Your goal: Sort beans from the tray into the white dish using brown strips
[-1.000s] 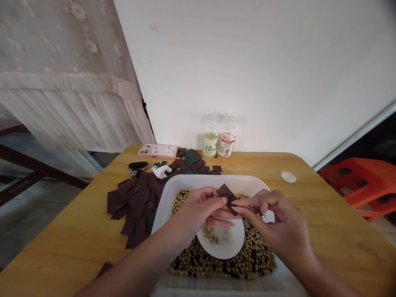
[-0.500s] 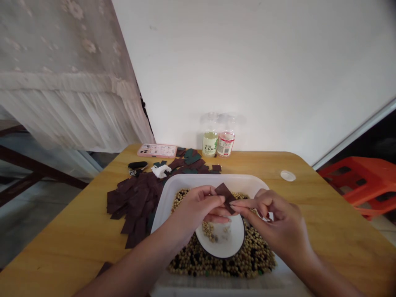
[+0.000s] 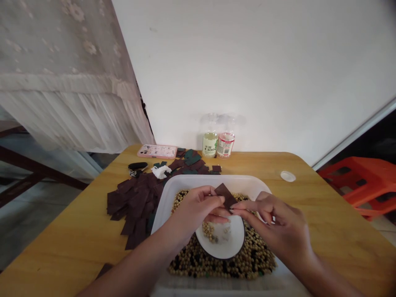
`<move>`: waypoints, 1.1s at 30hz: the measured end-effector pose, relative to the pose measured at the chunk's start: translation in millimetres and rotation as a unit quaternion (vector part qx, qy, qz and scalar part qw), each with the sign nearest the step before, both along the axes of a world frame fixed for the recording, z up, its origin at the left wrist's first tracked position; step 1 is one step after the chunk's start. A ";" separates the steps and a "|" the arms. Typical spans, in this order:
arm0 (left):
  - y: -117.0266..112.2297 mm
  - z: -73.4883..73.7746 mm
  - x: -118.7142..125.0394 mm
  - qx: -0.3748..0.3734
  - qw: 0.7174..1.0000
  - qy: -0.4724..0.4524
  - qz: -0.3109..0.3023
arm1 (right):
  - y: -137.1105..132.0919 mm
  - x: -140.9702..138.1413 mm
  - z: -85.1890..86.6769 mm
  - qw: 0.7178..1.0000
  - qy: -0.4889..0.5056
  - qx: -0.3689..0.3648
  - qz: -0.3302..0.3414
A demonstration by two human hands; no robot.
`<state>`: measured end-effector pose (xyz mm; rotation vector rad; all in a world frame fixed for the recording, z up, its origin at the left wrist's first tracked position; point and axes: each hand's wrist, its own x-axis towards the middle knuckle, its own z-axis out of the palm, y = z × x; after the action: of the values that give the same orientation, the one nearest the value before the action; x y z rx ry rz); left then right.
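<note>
1. We see our left hand (image 3: pixel 194 212) and our right hand (image 3: pixel 278 220) pinching a dark brown square (image 3: pixel 226 196) between them.
2. Under both hands sits a white bowl (image 3: pixel 227 245) with a few beans in it.
3. Below our hands, tan and black beans (image 3: pixel 256 264) fill a white tray (image 3: pixel 210 180).
4. Left of our left hand, brown squares (image 3: pixel 136 202) lie in a pile on a wooden table (image 3: pixel 62 231).

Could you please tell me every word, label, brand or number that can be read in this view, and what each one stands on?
"水溶 C100" is on the label of the plastic bottle with pale yellow liquid.
The red-and-white label on the neighbouring plastic bottle is too small and blurred to read.
Any print on the pink phone case is too small to read.
</note>
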<state>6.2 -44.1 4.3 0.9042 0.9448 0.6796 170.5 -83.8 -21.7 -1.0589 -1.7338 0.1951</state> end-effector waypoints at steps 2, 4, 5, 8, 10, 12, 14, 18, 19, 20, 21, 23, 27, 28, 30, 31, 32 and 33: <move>0.2 0.8 0.4 -0.001 1.000 0.000 -0.002 | -0.6 -0.2 0.0 1.000 -0.004 0.008 0.003; 0.2 1.7 0.8 -0.009 1.000 0.002 -0.022 | -0.5 -0.7 0.0 1.000 0.008 0.002 0.004; 0.2 2.1 1.0 -0.011 1.000 0.003 -0.028 | -0.3 -1.0 0.1 1.000 0.018 -0.002 0.004; -0.2 2.5 1.2 -0.007 1.000 0.005 -0.012 | 0.0 -1.7 0.7 1.000 0.025 -0.009 0.001; -0.7 2.1 1.3 -0.011 1.000 0.004 -0.021 | -0.3 -1.9 1.5 1.000 0.020 -0.009 -0.004; -1.0 1.6 1.5 -0.016 0.999 0.002 -0.043 | -0.6 -1.9 2.2 1.000 0.021 -0.009 -0.009; -1.0 1.2 1.7 -0.016 0.999 0.000 -0.043 | -0.5 -1.8 2.2 1.000 0.026 -0.012 -0.012; -0.7 1.4 1.6 -0.008 1.000 0.004 -0.022 | 1.0 -1.5 0.7 0.999 0.031 -0.014 -0.015; -0.8 1.5 1.5 -0.009 1.000 0.007 -0.028 | 1.3 -1.4 0.3 0.999 0.032 -0.014 -0.014; -0.9 1.7 1.5 -0.010 0.999 0.009 -0.031 | 1.5 -1.3 0.0 0.999 0.032 -0.014 -0.014; -1.1 1.9 1.5 -0.007 1.000 0.010 -0.028 | 1.5 -1.2 -0.3 0.999 0.033 -0.015 -0.014; -1.5 2.2 1.5 0.003 1.000 0.008 -0.010 | 1.0 -0.8 -0.9 0.999 0.035 -0.017 -0.013; -2.0 2.3 1.3 0.003 1.000 0.005 -0.020 | -0.8 -0.4 -1.4 0.999 0.043 -0.020 -0.008; -1.9 2.1 1.0 0.002 1.000 0.004 -0.022 | -1.1 -0.4 -1.0 0.999 0.043 -0.020 -0.009; -1.2 1.5 0.2 0.005 1.000 -0.002 -0.007 | -1.0 -0.4 0.0 0.999 0.045 -0.019 -0.011; -0.6 1.3 -0.3 0.009 1.000 -0.007 0.007 | -0.7 -0.3 0.6 0.999 0.048 -0.018 -0.011; 0.1 1.0 -0.9 0.011 1.000 -0.012 0.020 | -0.3 -0.2 1.2 0.998 0.054 -0.015 -0.012; 0.8 0.9 -1.4 0.010 1.000 -0.013 0.026 | 0.3 0.1 1.6 0.998 0.059 -0.013 -0.014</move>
<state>4.8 -43.3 5.2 0.8888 0.9427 0.7441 170.5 -83.6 -20.1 -1.0694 -1.6141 0.2578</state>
